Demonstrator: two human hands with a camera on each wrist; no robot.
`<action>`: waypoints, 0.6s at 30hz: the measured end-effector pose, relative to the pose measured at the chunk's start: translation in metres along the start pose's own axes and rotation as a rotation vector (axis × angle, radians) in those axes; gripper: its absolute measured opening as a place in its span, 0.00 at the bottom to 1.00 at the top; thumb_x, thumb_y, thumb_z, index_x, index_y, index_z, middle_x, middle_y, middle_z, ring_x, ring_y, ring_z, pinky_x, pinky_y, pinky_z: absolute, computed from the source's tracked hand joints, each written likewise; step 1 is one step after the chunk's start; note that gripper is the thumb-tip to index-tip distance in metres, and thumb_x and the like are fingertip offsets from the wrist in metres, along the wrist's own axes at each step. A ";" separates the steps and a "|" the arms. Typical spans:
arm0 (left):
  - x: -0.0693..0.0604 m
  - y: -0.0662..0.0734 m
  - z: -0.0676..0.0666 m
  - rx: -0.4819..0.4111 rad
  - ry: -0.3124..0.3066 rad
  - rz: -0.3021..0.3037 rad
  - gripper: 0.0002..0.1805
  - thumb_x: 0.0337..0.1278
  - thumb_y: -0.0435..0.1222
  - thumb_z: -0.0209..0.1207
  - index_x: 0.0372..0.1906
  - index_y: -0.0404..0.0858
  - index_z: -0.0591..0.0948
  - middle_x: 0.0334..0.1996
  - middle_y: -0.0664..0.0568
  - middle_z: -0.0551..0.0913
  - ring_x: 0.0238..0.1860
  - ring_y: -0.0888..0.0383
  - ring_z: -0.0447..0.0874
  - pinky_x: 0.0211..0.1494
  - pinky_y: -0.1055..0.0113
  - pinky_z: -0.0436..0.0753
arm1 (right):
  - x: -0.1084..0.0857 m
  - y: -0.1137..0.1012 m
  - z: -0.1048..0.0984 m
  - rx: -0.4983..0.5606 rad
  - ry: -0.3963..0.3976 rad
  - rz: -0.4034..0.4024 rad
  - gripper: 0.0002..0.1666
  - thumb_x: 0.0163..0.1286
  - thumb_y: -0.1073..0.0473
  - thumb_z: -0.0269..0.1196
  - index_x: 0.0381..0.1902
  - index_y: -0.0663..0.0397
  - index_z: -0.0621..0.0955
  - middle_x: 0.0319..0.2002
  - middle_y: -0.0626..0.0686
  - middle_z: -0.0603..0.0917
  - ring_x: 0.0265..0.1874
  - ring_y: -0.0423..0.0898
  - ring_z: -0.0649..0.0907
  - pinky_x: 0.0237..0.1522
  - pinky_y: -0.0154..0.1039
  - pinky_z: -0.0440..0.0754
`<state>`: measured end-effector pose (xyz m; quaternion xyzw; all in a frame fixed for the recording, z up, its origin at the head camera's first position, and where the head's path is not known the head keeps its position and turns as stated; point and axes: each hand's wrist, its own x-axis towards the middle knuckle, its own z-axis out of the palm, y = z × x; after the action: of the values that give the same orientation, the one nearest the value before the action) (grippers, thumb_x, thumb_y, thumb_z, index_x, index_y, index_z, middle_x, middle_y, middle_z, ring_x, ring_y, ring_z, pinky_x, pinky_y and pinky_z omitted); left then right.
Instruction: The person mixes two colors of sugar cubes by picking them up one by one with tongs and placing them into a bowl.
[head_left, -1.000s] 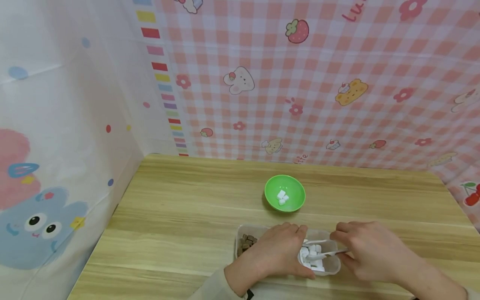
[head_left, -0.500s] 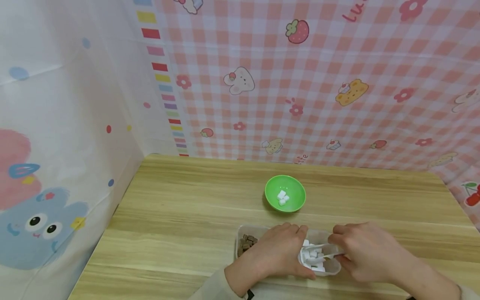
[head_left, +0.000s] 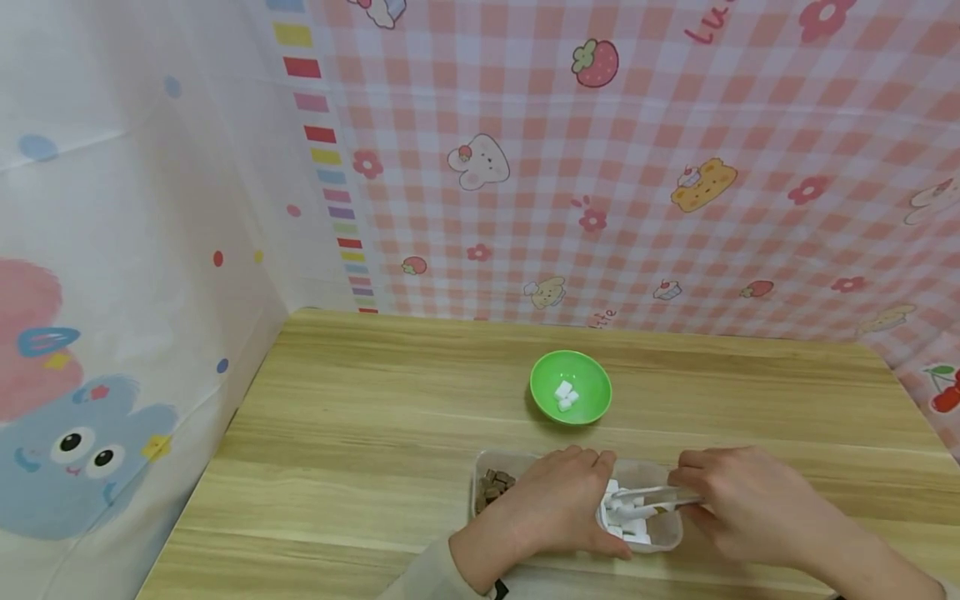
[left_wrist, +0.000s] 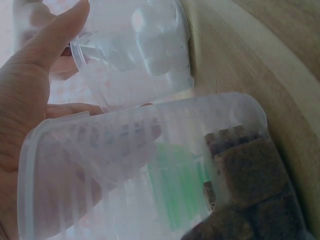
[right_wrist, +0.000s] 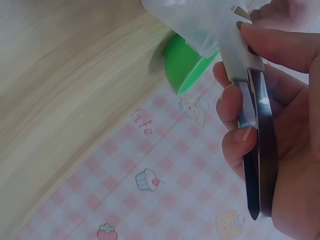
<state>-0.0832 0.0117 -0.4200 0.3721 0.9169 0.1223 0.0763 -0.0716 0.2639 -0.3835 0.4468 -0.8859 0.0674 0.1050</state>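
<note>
In the head view my left hand (head_left: 555, 500) lies across a clear plastic container (head_left: 666, 533), thumb on the near side and fingers on the far side, gripping it. White cubes (head_left: 636, 530) fill part of it. My right hand (head_left: 742, 500) pinches a pair of tongs (right_wrist: 267, 145) with metal handles and white ends. The tong ends reach in among those cubes; whether a cube sits between them cannot be told. Brown cubes (head_left: 495, 483) lie in another clear box (left_wrist: 250, 105), left of the white ones and partly hidden by the left hand.
Beyond the containers stands a green bowl (head_left: 596, 400) holding several white cubes (head_left: 566, 392). The wooden table (head_left: 360, 433) meets a pink checked cloth (head_left: 420, 208) at the back and a white printed cloth (head_left: 150, 333) on the left.
The arms of the tongs have come closer together among the white cubes. My right hand shifted slightly left, then back right. The left hand and the bowl stayed put.
</note>
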 end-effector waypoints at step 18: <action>0.000 0.000 0.003 0.006 0.012 0.001 0.56 0.42 0.70 0.74 0.71 0.37 0.76 0.57 0.55 0.84 0.55 0.62 0.81 0.62 0.69 0.79 | -0.020 0.016 -0.020 0.205 0.181 0.118 0.23 0.47 0.65 0.82 0.42 0.45 0.89 0.39 0.35 0.86 0.29 0.24 0.78 0.27 0.21 0.74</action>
<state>-0.0825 0.0122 -0.4226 0.3719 0.9176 0.1218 0.0697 -0.0705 0.2933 -0.3698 0.3944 -0.8860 0.2035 0.1340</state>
